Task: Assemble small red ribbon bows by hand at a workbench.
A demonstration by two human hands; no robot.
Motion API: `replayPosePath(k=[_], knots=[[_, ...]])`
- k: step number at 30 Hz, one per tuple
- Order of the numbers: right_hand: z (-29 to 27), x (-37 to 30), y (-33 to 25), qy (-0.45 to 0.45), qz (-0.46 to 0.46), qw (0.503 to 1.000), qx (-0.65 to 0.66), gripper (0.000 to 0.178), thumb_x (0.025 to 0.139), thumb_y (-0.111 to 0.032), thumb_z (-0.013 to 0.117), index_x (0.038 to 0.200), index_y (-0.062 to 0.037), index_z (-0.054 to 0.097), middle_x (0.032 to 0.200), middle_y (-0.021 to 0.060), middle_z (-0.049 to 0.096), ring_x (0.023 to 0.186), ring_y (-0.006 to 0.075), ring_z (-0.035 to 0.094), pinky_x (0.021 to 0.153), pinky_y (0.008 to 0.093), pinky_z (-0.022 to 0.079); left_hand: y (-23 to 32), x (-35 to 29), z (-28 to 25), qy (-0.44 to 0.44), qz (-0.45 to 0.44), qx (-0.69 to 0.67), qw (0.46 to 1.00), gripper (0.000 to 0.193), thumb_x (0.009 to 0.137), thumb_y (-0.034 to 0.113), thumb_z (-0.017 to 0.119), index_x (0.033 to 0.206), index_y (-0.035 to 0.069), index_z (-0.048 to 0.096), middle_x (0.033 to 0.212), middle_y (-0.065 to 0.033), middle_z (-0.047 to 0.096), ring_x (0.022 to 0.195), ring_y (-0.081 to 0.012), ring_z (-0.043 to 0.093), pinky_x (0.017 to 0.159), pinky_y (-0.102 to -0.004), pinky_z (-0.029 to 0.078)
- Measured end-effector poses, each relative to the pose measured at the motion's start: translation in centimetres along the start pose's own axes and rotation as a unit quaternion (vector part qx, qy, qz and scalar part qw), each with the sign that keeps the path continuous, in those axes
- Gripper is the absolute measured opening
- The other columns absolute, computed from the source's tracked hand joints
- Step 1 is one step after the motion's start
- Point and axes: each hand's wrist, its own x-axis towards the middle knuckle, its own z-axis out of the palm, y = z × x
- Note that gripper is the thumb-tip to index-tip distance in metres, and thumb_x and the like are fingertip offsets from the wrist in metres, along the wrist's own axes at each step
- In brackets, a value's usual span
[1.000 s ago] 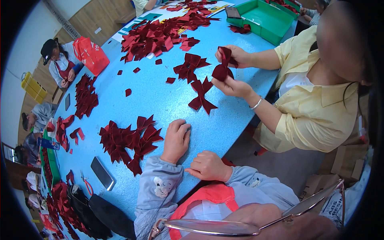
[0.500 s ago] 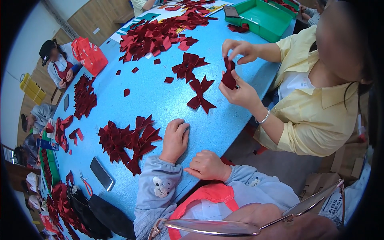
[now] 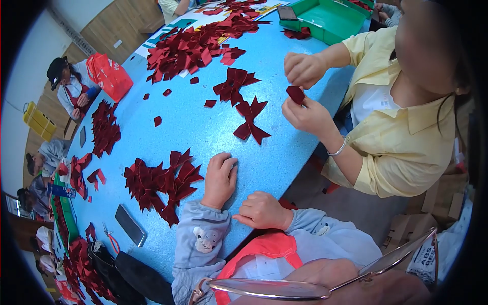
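Observation:
My left hand (image 3: 219, 180) rests on the blue table with its fingers curled under, just right of a pile of dark red velvet bows (image 3: 165, 182). Near the table edge my right hand (image 3: 263, 211) lies in a loose fist, its thumb pointing toward my left wrist. Neither hand shows anything held. Across to the right, a person in a yellow shirt pinches a dark red ribbon piece (image 3: 296, 95) in one hand (image 3: 311, 118); the person's other hand (image 3: 305, 69) is closed just above it. Two finished-looking bows, an upper bow (image 3: 235, 86) and a lower bow (image 3: 251, 120), lie before that person.
A large heap of red ribbon pieces (image 3: 190, 51) covers the far table. Green trays (image 3: 328, 20) stand at the far right. A phone (image 3: 130, 225), red-handled pliers (image 3: 113, 240) and a black bag (image 3: 140, 277) lie at my left. A red bag (image 3: 109, 76) stands at the far left.
The person in yellow has turned the ribbon piece, which now shows shorter between the fingers, and the upper hand has closed. My own hands stay put; the view has shifted slightly.

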Motion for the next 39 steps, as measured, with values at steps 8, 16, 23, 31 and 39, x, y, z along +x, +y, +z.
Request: replayPosePath(k=[8, 16, 23, 31, 39], knots=[[-0.07, -0.02, 0.03, 0.000, 0.003, 1.000, -0.006, 0.031, 0.080, -0.026, 0.072, 0.060, -0.0119, 0.053, 0.060, 0.0029, 0.051, 0.058, 0.0221, 0.054, 0.055, 0.0364, 0.042, 0.05, 0.14, 0.07, 0.000, 0.000, 0.003, 1.000, 0.025, 0.079, 0.001, 0.065, 0.103, 0.003, 0.062, 0.111, -0.0150, 0.058, 0.105, -0.0342, 0.055, 0.089, -0.0412, 0.046], [-0.04, -0.14, 0.04, -0.005, 0.004, 1.000, -0.013, 0.031, 0.080, -0.027, 0.071, 0.060, -0.0119, 0.053, 0.060, 0.0023, 0.050, 0.060, 0.0213, 0.054, 0.056, 0.0359, 0.042, 0.09, 0.10, 0.07, -0.002, -0.001, 0.007, 1.000, 0.025, 0.079, 0.001, 0.065, 0.104, 0.003, 0.062, 0.110, -0.0153, 0.058, 0.105, -0.0346, 0.055, 0.089, -0.0413, 0.046], [0.08, -0.25, 0.09, 0.001, 0.001, 1.000, -0.010, 0.031, 0.081, -0.027, 0.071, 0.060, -0.0118, 0.053, 0.060, 0.0023, 0.050, 0.060, 0.0213, 0.054, 0.056, 0.0359, 0.042, 0.18, 0.11, 0.04, -0.004, -0.003, 0.004, 1.000, 0.024, 0.080, 0.002, 0.065, 0.104, 0.004, 0.063, 0.111, -0.0155, 0.059, 0.104, -0.0347, 0.055, 0.089, -0.0415, 0.046], [0.09, -0.29, 0.15, 0.003, -0.005, 1.000, -0.008, 0.030, 0.081, -0.027, 0.071, 0.061, -0.0118, 0.054, 0.061, 0.0024, 0.052, 0.060, 0.0215, 0.054, 0.057, 0.0357, 0.043, 0.19, 0.17, -0.04, -0.002, -0.016, 0.002, 1.000, 0.021, 0.081, 0.003, 0.064, 0.102, 0.004, 0.063, 0.110, -0.0148, 0.059, 0.104, -0.0338, 0.056, 0.090, -0.0408, 0.046], [0.14, -0.56, 0.04, 0.006, 0.000, 1.000, -0.009, 0.028, 0.081, -0.028, 0.068, 0.062, -0.0114, 0.056, 0.061, 0.0040, 0.056, 0.061, 0.0237, 0.057, 0.058, 0.0382, 0.045, 0.27, -0.02, 0.19, -0.002, -0.013, 0.020, 1.000, 0.019, 0.082, 0.004, 0.064, 0.101, 0.004, 0.064, 0.109, -0.0138, 0.060, 0.103, -0.0327, 0.056, 0.089, -0.0398, 0.046]])
